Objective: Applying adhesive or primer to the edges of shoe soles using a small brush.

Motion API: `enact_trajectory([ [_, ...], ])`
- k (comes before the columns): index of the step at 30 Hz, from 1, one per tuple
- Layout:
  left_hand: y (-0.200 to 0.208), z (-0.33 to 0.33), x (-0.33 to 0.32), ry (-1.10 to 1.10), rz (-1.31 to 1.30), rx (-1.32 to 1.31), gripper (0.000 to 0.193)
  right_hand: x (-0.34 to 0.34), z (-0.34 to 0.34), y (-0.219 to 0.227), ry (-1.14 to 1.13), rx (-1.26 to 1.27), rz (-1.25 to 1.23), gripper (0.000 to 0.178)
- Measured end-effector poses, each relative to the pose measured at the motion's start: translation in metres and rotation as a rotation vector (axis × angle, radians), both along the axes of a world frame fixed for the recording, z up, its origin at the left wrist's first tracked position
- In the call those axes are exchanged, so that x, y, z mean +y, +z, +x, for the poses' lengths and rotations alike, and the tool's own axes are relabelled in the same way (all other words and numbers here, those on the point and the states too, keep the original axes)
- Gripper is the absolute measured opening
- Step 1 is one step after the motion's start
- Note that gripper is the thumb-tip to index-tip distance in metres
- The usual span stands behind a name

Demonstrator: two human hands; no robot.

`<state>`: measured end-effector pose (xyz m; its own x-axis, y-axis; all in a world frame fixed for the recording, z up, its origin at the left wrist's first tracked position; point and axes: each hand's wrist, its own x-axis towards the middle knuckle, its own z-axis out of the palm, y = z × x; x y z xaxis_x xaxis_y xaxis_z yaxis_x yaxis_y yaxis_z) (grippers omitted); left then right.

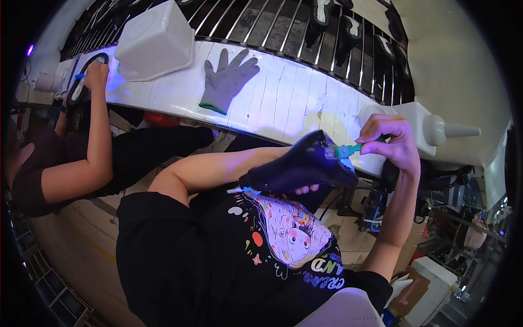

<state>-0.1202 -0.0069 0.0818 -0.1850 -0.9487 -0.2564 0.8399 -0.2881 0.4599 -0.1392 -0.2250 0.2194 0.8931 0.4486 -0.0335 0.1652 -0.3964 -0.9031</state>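
My left hand is mostly hidden behind a black shoe upper stretched over a form; only some fingertips show under it. That hand holds the upper tilted in front of my chest, its bottom side facing right. In my right hand a green brush is pinched between thumb and fingers. The brush's bristle end touches the bottom edge of the upper, where a whitish, wet-looking patch shows. Just right of my right hand stands a white plastic bottle with a long nozzle.
A grey glove lies on the white bench, beside a white plastic container. Behind runs a roller conveyor carrying several black shoes. At left, a co-worker's hand works over a shoe with a blue-handled tool.
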Motion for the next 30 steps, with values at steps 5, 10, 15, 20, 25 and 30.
enact_trajectory([
  [5,-0.012,-0.015,0.005,-0.073,-0.237,0.349,0.061,0.0,0.009,-0.006,0.043,0.021,-0.007,0.018],
  [10,-0.013,-0.014,0.005,-0.12,-0.242,0.537,0.069,-0.011,0.002,-0.013,0.049,0.056,0.006,0.016],
  [15,-0.005,0.009,0.003,-0.029,-0.024,0.023,0.065,0.008,-0.012,-0.006,-0.104,-0.085,-0.002,0.016],
  [20,-0.014,0.033,-0.01,0.681,0.04,-0.295,0.062,0.027,-0.009,-0.008,-0.369,-0.278,-0.105,0.013],
  [25,-0.022,0.09,0.013,0.765,0.267,-1.116,0.062,0.001,0.0,-0.064,-0.754,-0.067,0.409,0.009],
  [30,-0.014,0.086,0.023,0.532,0.535,-1.773,0.082,-0.016,-0.014,-0.131,-0.877,-0.003,0.17,0.015],
])
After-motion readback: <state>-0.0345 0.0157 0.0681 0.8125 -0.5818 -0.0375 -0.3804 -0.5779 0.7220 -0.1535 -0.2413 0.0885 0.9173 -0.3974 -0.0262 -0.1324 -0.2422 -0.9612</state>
